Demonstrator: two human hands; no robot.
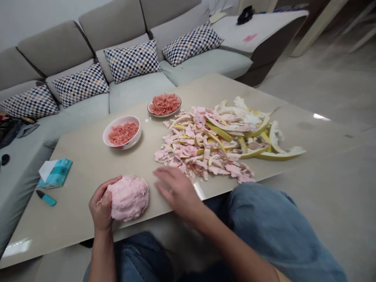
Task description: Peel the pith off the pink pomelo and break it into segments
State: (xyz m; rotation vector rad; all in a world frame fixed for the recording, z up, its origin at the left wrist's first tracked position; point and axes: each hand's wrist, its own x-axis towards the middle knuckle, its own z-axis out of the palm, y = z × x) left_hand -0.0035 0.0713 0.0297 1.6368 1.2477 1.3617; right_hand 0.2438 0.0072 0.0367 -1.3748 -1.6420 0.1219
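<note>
Pink, rough, round fruit (129,198) we hold at its nine o'clock with curled left hand (103,203); our right hand (178,192), loosely spread, is at three, near pink-and-yellow peel heap (216,143).

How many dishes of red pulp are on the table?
2: a white bowl left of the peel heap, and a dark-rimmed plate beyond the heap's left end, nearer the sofa. Both show whole.

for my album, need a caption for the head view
Left hand cradling a peeled pink fruit, right hand open beside a heap of peel
</note>
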